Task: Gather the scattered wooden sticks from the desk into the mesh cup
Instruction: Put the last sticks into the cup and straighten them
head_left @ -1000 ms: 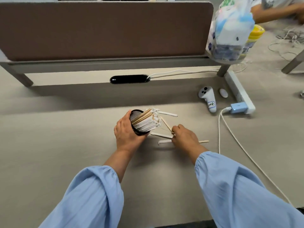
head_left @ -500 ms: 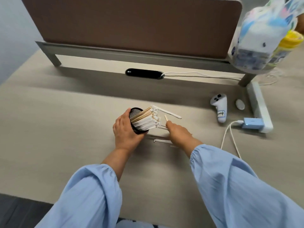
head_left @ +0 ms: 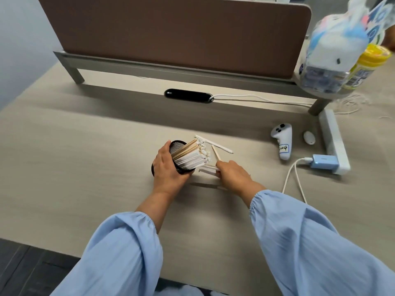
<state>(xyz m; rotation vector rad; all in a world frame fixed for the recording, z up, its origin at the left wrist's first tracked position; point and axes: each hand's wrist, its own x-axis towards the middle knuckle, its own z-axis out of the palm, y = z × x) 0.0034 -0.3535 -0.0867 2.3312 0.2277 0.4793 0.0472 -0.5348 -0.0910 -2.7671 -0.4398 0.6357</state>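
My left hand (head_left: 167, 167) grips the black mesh cup (head_left: 176, 146), tipped on its side with its mouth to the right. A bundle of wooden and paper-wrapped sticks (head_left: 190, 155) juts out of the cup. My right hand (head_left: 232, 175) pinches a bare wooden stick (head_left: 215, 152) that points up and left, and its fingers also touch a wrapped stick (head_left: 208, 170) just right of the cup. One long wrapped stick (head_left: 215, 144) lies on the desk behind them. Another stick (head_left: 205, 185) lies on the desk below my right hand.
A white controller (head_left: 283, 141) and a small white oval (head_left: 309, 137) lie to the right. A blue charger (head_left: 324, 161) sits in a white power strip (head_left: 333, 137), its cable (head_left: 290, 178) running toward my right sleeve. A brown divider (head_left: 171, 28) stands behind; bagged items (head_left: 342, 45) at top right.
My right hand has shifted from the loose sticks toward the cup's mouth, now with a bare stick raised in its fingers. The camera view swung left. The cup stays in my left hand.
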